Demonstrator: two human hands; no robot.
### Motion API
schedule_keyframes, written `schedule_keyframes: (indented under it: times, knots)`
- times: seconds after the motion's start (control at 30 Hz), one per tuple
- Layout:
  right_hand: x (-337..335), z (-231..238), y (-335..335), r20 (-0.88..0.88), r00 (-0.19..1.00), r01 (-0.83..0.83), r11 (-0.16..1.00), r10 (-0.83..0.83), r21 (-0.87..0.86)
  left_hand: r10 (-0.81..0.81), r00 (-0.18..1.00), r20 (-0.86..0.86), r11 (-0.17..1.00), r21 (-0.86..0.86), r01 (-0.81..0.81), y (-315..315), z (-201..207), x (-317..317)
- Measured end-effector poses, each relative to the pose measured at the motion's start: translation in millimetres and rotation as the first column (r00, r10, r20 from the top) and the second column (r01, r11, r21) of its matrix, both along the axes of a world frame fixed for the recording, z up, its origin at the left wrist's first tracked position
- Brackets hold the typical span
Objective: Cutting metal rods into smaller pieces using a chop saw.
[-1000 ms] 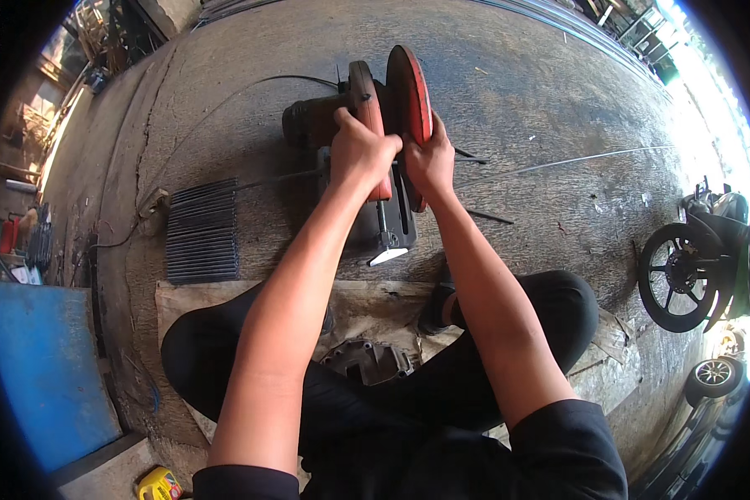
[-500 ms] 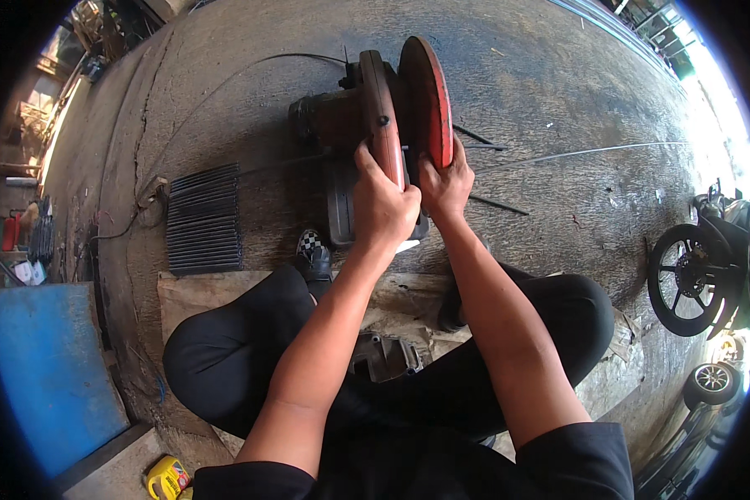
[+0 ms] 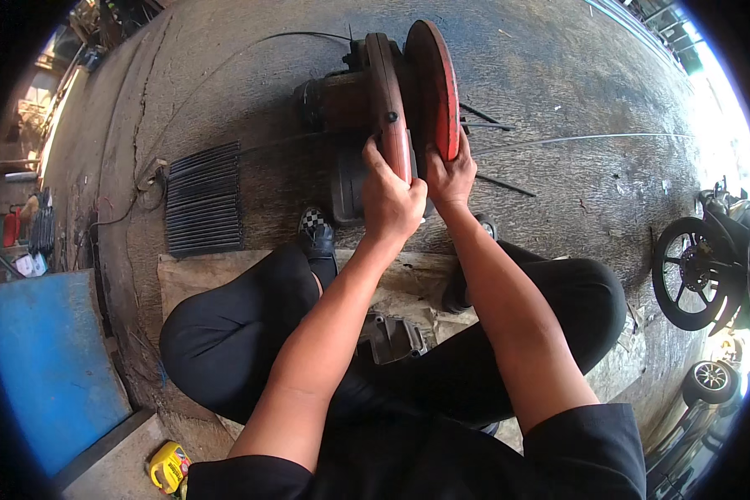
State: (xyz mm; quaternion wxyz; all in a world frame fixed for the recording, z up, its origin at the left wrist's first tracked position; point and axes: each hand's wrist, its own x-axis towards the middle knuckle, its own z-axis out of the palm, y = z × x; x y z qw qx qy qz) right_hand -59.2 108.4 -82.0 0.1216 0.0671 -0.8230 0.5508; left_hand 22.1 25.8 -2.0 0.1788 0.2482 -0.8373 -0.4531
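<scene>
In front of me stands a cut-off saw with a worn reddish motor body [image 3: 342,102] and a dark base [image 3: 347,187]. My left hand [image 3: 394,200] is closed around the lower end of its long red handle [image 3: 385,104], thumb on the near side. My right hand [image 3: 451,177] grips the lower edge of the round red disc guard [image 3: 447,92], just right of the handle. The fingers behind the guard are partly hidden. A grey metal casting [image 3: 394,340] lies on the ground between my crossed legs.
A row of dark metal rods [image 3: 204,200] lies left of the saw, beside a cable [image 3: 108,236]. Loose rods [image 3: 506,185] lie to the right. A blue panel [image 3: 54,367] and yellow bottle [image 3: 169,467] are at lower left, a motorcycle wheel [image 3: 687,275] far right.
The whole scene sits slightly higher in the picture, the saw and ground together. Both hands keep their hold on the handle and the guard.
</scene>
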Motion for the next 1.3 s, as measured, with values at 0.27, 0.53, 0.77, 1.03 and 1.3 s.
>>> schedule_keyframes:
  times: [0.27,0.53,0.77,1.03,1.3]
  knots:
    - [6,-3,1,0.028,1.0,0.008,1.0,-0.008,0.004,-0.036,0.995,-0.09,0.999,0.012,0.037,-1,-18,4]
    - [10,-10,1,0.016,1.0,0.001,1.0,-0.001,-0.008,-0.052,0.984,-0.169,0.994,-0.102,0.035,-2,-34,6]
    - [11,-15,3,-0.034,0.999,-0.016,0.999,0.014,-0.041,-0.059,0.98,-0.188,0.995,-0.095,0.042,-2,-39,7]
    - [15,-13,3,-0.014,1.0,-0.011,1.0,0.011,-0.019,-0.106,0.977,-0.187,0.994,-0.057,0.097,-1,-38,10]
    - [16,-16,3,0.016,1.0,-0.008,1.0,0.009,-0.028,-0.105,0.979,-0.175,0.993,-0.079,0.092,0,-41,11]
